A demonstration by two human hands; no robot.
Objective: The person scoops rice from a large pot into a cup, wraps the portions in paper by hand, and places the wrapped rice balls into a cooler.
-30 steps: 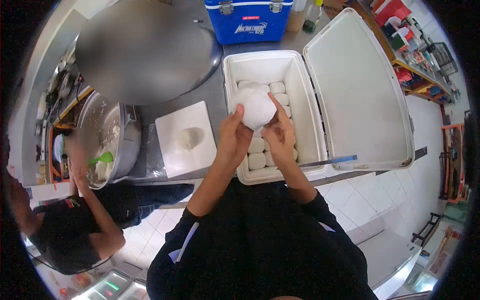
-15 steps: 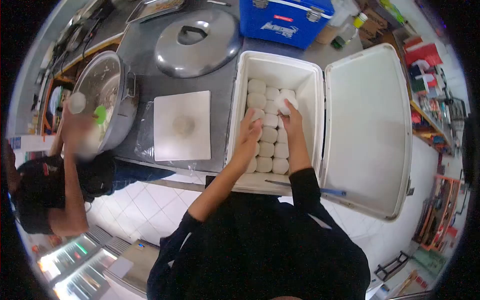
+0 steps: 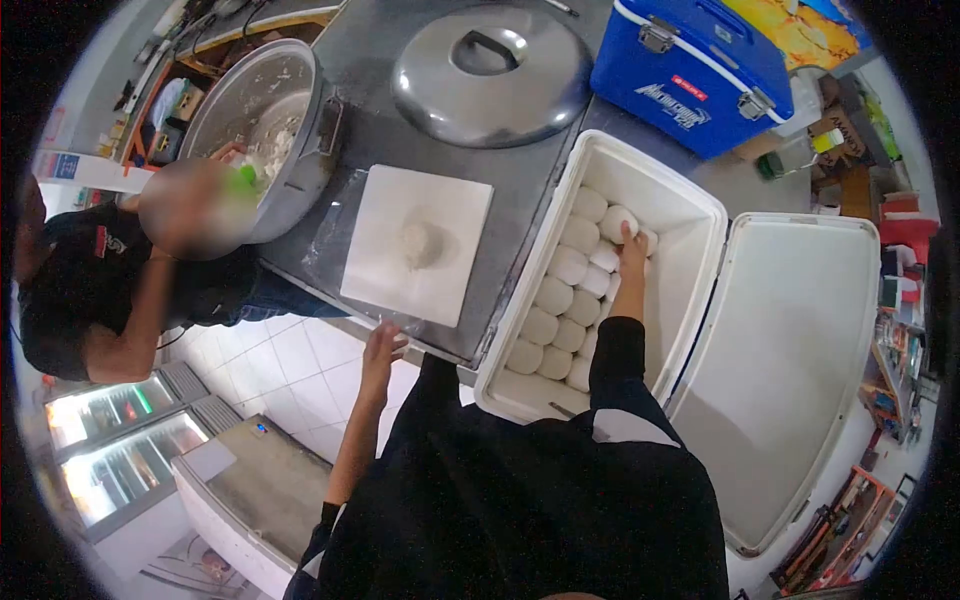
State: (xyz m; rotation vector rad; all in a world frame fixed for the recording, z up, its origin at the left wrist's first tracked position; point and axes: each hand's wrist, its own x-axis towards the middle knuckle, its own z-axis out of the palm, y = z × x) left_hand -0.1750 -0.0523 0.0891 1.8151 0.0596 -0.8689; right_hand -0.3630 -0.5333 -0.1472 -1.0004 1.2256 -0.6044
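Inside a white cooler box (image 3: 716, 208), rows of pale, rounded dough balls (image 3: 553, 295) sit packed side by side. My right hand (image 3: 632, 255) reaches into its far part, fingers curled on the near side of one dough ball (image 3: 619, 221). My left hand (image 3: 382, 348) is outside the box, at the table's front edge, with fingers apart and nothing plainly in them. Just beyond it lies a white square board (image 3: 375, 230) bearing a single dough lump (image 3: 421, 243). Clear plastic film shows at the board's left and near sides.
At left, another person's blurred hand (image 3: 195, 205) is over a large metal pot (image 3: 320, 150) with a green tool (image 3: 240, 182). A metal lid (image 3: 440, 95), a blue cooler (image 3: 680, 80) and a bottle (image 3: 790, 158) stand farther back. The box's lid (image 3: 790, 350) hangs open at right.
My left hand has left the box and moved left to the table edge. My right hand's dough ball now sits at the far end of the rows. The view has turned.
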